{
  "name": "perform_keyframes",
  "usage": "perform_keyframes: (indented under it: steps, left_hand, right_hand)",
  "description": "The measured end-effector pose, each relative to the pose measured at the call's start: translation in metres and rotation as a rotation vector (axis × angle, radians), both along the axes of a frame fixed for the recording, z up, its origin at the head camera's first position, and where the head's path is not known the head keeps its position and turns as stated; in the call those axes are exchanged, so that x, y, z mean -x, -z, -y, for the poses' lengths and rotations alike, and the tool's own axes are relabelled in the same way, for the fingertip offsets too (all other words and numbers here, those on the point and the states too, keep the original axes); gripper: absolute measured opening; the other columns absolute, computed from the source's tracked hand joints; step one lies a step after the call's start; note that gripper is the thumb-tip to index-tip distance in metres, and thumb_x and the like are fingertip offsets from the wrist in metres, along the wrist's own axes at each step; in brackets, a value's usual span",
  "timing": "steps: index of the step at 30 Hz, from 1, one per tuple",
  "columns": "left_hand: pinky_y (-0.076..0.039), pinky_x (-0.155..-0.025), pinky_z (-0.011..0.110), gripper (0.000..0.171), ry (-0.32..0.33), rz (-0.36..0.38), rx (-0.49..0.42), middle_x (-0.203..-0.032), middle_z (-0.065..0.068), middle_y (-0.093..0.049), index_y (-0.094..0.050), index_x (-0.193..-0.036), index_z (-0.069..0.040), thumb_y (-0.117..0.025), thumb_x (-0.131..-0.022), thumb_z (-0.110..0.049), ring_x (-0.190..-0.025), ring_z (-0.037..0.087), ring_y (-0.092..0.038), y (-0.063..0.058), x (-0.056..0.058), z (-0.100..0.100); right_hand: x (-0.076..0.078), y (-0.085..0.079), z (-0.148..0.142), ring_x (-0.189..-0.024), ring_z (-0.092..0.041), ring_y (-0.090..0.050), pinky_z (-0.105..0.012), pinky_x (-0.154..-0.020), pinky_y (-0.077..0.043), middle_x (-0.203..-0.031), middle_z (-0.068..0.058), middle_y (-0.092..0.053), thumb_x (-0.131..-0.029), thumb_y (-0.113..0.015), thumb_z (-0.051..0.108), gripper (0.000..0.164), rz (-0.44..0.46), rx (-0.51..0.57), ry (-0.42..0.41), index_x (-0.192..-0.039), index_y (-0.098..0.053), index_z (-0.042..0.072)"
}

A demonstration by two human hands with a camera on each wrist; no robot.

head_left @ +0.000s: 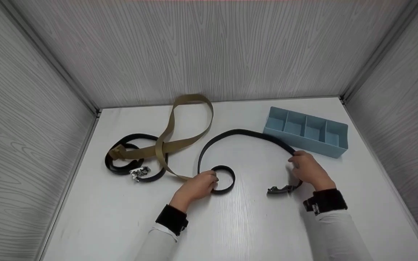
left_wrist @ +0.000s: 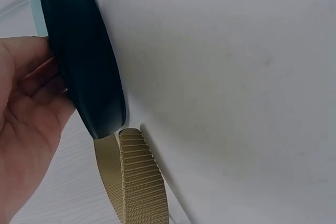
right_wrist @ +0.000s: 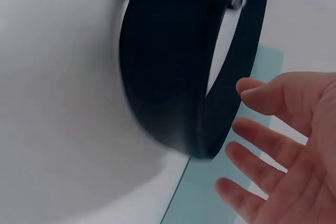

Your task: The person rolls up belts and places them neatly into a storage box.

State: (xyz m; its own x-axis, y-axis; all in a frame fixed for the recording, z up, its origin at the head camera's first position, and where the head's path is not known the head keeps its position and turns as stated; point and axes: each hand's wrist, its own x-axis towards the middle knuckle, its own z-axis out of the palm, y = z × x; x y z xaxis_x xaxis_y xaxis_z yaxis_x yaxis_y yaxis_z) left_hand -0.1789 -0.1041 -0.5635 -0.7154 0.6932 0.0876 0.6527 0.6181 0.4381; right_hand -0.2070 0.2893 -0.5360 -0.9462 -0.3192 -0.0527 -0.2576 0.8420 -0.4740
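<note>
A black belt (head_left: pixel 240 131) lies in a wide arc on the table, standing on its edge. Its left end is rolled into a small coil (head_left: pixel 233 177), which my left hand (head_left: pixel 199 186) grips at the side; the left wrist view shows thumb and fingers at the coil's edge (left_wrist: pixel 86 61). At the belt's other end is a dark buckle (head_left: pixel 281 190). My right hand (head_left: pixel 308 169) is beside the belt near that buckle. In the right wrist view its fingers (right_wrist: pixel 262 174) are spread and loosely bent, with the thumb right by the strap (right_wrist: pixel 163 66).
A blue four-slot organizer (head_left: pixel 303 142) stands at the back right, close to the belt's arc. To the left, a tan webbing belt (head_left: pixel 174 145) lies looped over another black belt (head_left: pixel 136 136) with a silver buckle (head_left: pixel 140 173). Grey wood-patterned walls (head_left: pixel 209 50) enclose the white table.
</note>
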Motion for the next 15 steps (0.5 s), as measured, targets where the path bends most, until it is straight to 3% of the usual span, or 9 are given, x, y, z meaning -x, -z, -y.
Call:
perform_keyframes:
  steps: [4,7,11,15]
  left_hand:
    - [-0.046,-0.094,0.036,0.018,0.023,0.086,-0.027,-0.109,0.013,-0.064,-0.069,-0.099,0.005,-0.054,-0.089,0.006,-0.105,0.026,-0.061,-0.001,0.004,0.001]
    - [-0.047,-0.093,0.036,0.020,0.042,0.078,-0.023,-0.108,0.013,-0.065,-0.070,-0.098,0.004,-0.057,-0.084,0.011,-0.104,0.026,-0.062,-0.002,0.007,0.000]
    - [-0.051,-0.080,0.033,0.009,0.023,-0.068,0.050,-0.089,0.006,-0.068,-0.073,-0.085,-0.003,-0.069,-0.084,0.004,-0.086,0.021,-0.065,-0.002,0.008,-0.003]
    - [-0.050,-0.082,0.034,0.008,-0.047,-0.272,0.165,-0.076,0.000,-0.069,-0.074,-0.078,-0.011,-0.075,-0.085,-0.014,-0.076,0.017,-0.067,0.000,0.007,-0.006]
  right_hand:
    - [-0.007,0.000,0.025,-0.125,-0.050,-0.043,-0.055,-0.100,-0.038,-0.136,-0.033,-0.044,-0.087,-0.059,-0.004,0.029,-0.063,-0.062,-0.044,-0.115,-0.066,-0.007]
    - [-0.014,0.000,0.045,-0.122,-0.044,-0.049,-0.052,-0.098,-0.041,-0.133,-0.027,-0.050,-0.089,-0.059,-0.001,0.028,-0.032,-0.056,-0.099,-0.116,-0.066,-0.004]
    - [-0.022,-0.001,0.058,-0.119,-0.038,-0.054,-0.050,-0.097,-0.043,-0.126,-0.021,-0.058,-0.090,-0.060,0.001,0.027,0.045,-0.033,-0.136,-0.117,-0.066,-0.003]
    - [-0.019,0.002,0.044,-0.119,-0.045,-0.050,-0.055,-0.094,-0.043,-0.128,-0.028,-0.053,-0.086,-0.067,0.002,0.028,-0.093,-0.077,-0.049,-0.113,-0.067,-0.004]
